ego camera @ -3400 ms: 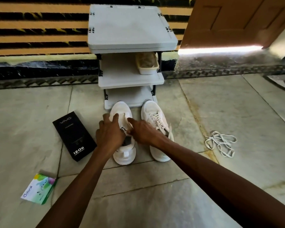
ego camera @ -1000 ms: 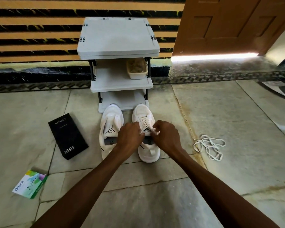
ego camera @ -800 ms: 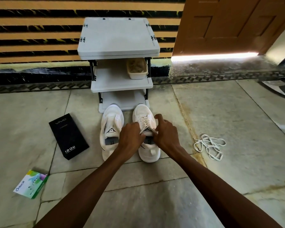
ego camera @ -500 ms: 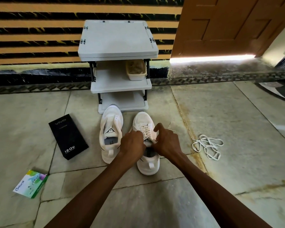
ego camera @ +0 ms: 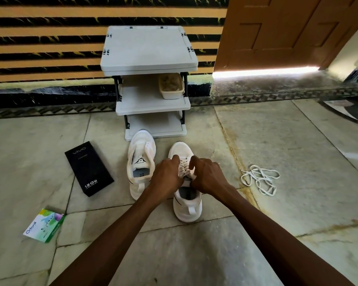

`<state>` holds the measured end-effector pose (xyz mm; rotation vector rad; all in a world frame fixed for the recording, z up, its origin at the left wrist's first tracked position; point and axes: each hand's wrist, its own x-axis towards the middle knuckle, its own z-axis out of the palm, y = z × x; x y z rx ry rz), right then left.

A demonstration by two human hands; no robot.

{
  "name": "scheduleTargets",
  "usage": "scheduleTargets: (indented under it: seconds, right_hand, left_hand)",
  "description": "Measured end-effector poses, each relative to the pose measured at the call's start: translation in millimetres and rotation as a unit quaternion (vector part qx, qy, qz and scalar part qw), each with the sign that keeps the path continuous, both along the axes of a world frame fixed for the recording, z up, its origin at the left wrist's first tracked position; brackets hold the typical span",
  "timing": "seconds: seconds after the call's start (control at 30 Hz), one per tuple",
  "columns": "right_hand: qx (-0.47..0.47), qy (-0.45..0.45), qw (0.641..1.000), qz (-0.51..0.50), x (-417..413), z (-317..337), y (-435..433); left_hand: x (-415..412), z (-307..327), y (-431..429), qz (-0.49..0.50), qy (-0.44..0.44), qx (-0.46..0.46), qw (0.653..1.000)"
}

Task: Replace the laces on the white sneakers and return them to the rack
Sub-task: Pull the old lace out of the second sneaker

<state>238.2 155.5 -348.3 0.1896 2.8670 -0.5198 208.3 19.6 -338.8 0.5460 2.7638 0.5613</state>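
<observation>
Your left hand (ego camera: 167,176) and right hand (ego camera: 207,178) meet over the laced sneaker (ego camera: 187,211), which stands on the floor (ego camera: 277,141) with its toe toward the rack (ego camera: 149,48). The fingers of both hands are curled and pinch its laces (ego camera: 184,169) above the tongue. The unlaced sneaker (ego camera: 141,159) stands just to its left, toe at the rack's bottom shelf. A loose lace (ego camera: 260,178) lies tangled to the right. A black box (ego camera: 89,168) and a green packet (ego camera: 43,225) lie to the left.

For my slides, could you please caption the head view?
Left hand and right hand pinch laces on one sneaker, before a grey rack.
</observation>
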Motion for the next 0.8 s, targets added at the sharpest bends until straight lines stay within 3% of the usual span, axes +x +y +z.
scheduleTargets:
  seconds: [0.2,0.37,0.53,0.7,0.8]
  right_hand:
    - [0.013,-0.057,0.998,0.036,9.5,0.7,-2.5]
    - [0.007,0.016,0.997,0.069,19.4,5.1,-11.0]
    - [-0.033,0.082,0.996,0.031,27.9,-2.5,-12.9]
    - [0.065,0.205,0.973,0.076,35.9,-17.4,-12.5]
    - [0.099,0.227,0.965,0.09,38.1,-21.2,-12.5]
  left_hand:
    - [-1.4,1.5,-9.3,-0.031,-0.088,-0.03,0.995]
    - [-5.5,-1.2,-12.2,-0.014,-0.096,-0.008,0.995]
    - [-14.1,-1.8,-15.8,0.001,-0.147,0.015,0.989]
    - [-18.4,-3.6,-16.0,0.009,-0.152,0.041,0.987]
    - [-18.5,-6.3,-16.5,0.02,-0.152,0.06,0.986]
